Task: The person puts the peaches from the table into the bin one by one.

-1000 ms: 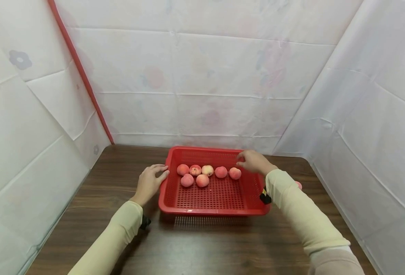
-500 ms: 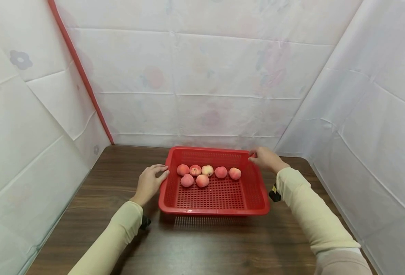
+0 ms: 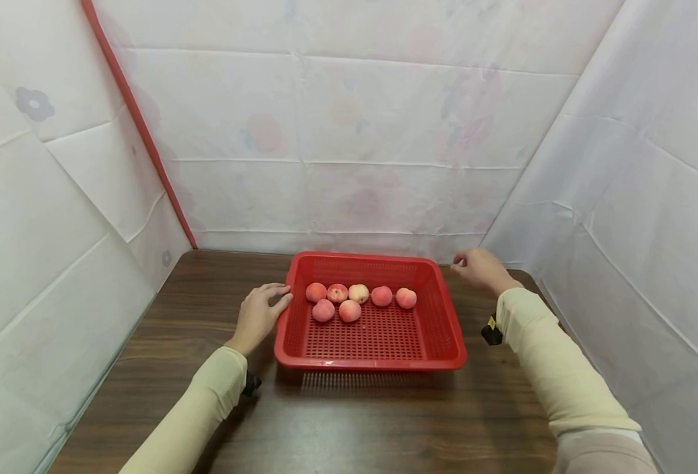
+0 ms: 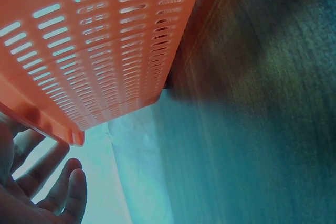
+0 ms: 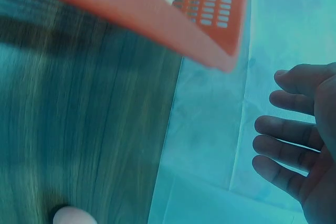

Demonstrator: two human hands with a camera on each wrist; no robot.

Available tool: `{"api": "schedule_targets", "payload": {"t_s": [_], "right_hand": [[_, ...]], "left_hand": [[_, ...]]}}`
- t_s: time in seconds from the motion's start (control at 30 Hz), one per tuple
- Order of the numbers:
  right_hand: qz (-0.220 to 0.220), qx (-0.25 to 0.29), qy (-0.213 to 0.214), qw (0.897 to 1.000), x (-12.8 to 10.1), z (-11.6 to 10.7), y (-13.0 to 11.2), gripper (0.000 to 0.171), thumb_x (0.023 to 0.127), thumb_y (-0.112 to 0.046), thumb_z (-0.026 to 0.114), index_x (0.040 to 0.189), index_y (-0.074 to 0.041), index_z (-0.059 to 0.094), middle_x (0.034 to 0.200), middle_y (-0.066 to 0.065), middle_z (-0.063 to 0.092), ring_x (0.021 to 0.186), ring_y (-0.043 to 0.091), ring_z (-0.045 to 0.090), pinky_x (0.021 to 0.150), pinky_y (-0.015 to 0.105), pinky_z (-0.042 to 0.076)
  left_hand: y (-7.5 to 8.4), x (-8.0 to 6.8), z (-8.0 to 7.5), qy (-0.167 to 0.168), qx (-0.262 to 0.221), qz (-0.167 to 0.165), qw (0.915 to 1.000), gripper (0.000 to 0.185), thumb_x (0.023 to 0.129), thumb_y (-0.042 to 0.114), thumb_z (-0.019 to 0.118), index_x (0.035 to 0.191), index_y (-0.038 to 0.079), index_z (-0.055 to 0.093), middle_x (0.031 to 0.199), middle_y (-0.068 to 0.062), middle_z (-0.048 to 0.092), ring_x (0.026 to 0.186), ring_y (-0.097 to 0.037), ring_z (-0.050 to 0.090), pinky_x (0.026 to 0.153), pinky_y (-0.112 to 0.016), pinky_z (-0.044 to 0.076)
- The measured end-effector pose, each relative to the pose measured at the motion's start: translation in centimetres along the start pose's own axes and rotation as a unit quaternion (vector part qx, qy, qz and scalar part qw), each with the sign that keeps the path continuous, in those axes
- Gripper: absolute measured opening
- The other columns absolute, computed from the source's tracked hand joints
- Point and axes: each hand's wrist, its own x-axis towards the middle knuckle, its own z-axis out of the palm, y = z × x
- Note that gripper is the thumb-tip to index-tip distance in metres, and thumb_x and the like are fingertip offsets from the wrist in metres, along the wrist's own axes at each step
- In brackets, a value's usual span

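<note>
A red slotted plastic basket (image 3: 372, 364) stands on the table. Inside it, several peaches (image 3: 350, 311) lie in two rows toward the back left. My left hand (image 3: 260, 316) is at the basket's left rim, fingertips right at its edge; in the left wrist view its fingers (image 4: 44, 169) are loosely extended beside the rim. My right hand (image 3: 480, 268) is in the air beyond the basket's back right corner, holding nothing. The right wrist view shows its fingers (image 5: 283, 150) spread and relaxed. A single peach (image 5: 74, 216) lies on the table there, hidden behind the right arm in the head view.
The brown wood-grain table (image 3: 349, 421) extends to the front and both sides. White patterned sheets (image 3: 354, 131) hang closely behind it and along its left and right edges. A red strip (image 3: 138, 125) runs down the left corner.
My right hand has moved from over the basket's right part outward past its right rim. The lone peach at the right has become covered by the arm. My left hand has stayed put.
</note>
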Motion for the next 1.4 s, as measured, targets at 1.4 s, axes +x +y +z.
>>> {"api": "schedule_targets", "payload": {"t_s": [1.4], "right_hand": [[0.098, -0.040, -0.091, 0.990, -4.9, 2.8, 10.4, 0.052, 0.089, -0.024, 0.062, 0.123, 0.015, 0.054, 0.121, 0.037, 0.057, 0.116, 0.054, 0.051, 0.096, 0.060, 0.043]], "left_hand": [[-0.2, -0.1, 0.2, 0.003, -0.001, 0.001, 1.0000, 0.034, 0.092, 0.028, 0.067, 0.118, 0.007, 0.071, 0.121, -0.014, 0.068, 0.112, -0.034, 0.059, 0.095, -0.053, 0.048]]}}
